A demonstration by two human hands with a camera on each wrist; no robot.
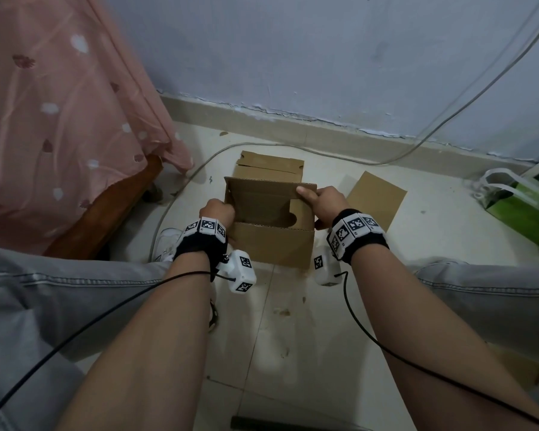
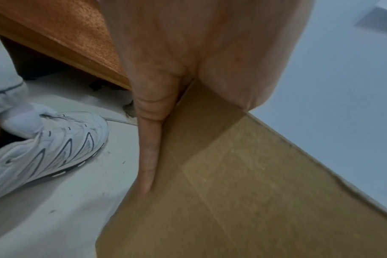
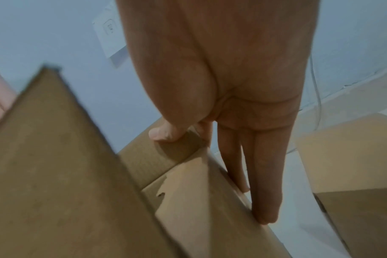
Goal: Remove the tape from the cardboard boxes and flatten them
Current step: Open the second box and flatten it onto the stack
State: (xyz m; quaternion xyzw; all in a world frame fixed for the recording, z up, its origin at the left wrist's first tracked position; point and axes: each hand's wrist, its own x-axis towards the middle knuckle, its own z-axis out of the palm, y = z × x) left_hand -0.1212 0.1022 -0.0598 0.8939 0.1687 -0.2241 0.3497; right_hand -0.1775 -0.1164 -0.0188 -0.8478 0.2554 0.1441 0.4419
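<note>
Pale floor tiles (image 1: 293, 337) run from the person's knees to a blue-grey wall (image 1: 324, 57), and the work sits on that floor between the two legs in grey jeans.

Nearest, both forearms reach forward and flank an open cardboard box (image 1: 273, 244) that stands upright, mouth up, straight ahead. The left hand (image 1: 217, 211) is on the box's left wall; in the left wrist view its fingers (image 2: 149, 148) lie straight and flat against the outside of the cardboard, with the thumb side over the rim, though how far it curls inside I cannot tell. The right hand (image 1: 322, 202) is at the far right corner: the thumb (image 3: 164, 134) hooks over the top edge while the straight fingers press down the outer right wall, so it pinches that wall.

So the box lies between the hands, each equally near. Its longer side seems to run left to right. Judging from this, flattening calls for pushing opposite corners so the walls fold onto each other. I see no tape on the visible faces; the bottom is partly hidden, with a cut-out flap showing inside.

Beyond the box lies a flattened box (image 1: 269, 166), touching or just behind it, and a flat cardboard sheet (image 1: 375, 197) to the right. Farther off are a grey cable (image 1: 355, 158), a green bag (image 1: 523, 206) and a pink sheet (image 1: 59, 119) over a bed.
</note>
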